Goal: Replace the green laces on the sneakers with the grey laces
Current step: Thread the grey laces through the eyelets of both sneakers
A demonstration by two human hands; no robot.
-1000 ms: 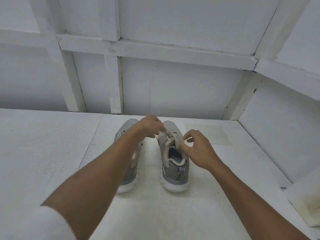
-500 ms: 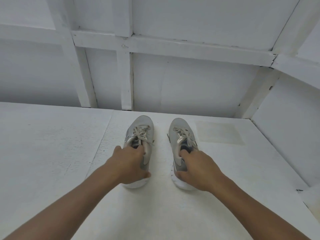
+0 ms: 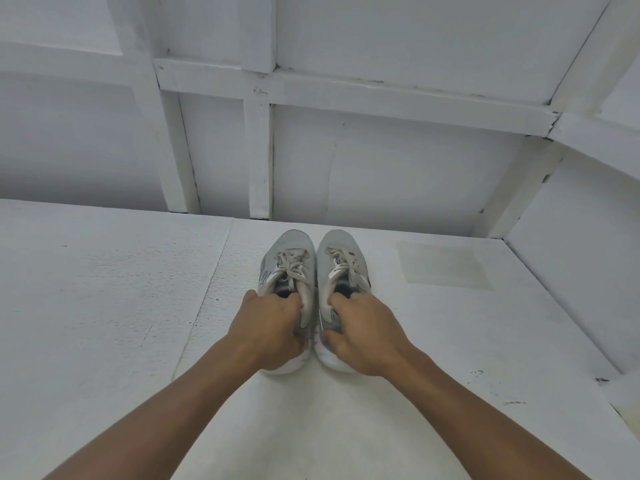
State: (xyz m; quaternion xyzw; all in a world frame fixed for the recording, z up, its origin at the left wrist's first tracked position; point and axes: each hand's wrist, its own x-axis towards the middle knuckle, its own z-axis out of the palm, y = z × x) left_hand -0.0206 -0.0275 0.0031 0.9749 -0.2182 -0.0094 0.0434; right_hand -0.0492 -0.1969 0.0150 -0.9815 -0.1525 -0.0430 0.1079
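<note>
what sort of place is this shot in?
Probably a bare purpose-built booth, not a home: white-painted board walls with exposed timber framing, a rough white-painted tabletop, and two grey mesh sneakers on it.

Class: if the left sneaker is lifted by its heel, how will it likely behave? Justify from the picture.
The left sneaker probably lifts lightly: the left hand alone wraps its heel. Its fabric upper looks soft, so it may buckle, while the thick white sole likely stays firm. The laces look floppy; loose ends would probably dangle.

The left hand (image 3: 270,327) and right hand (image 3: 363,330) hide the heels of the sneakers (image 3: 292,245), fingertips tucked inside; forearms (image 3: 173,410) are cropped below.
</note>
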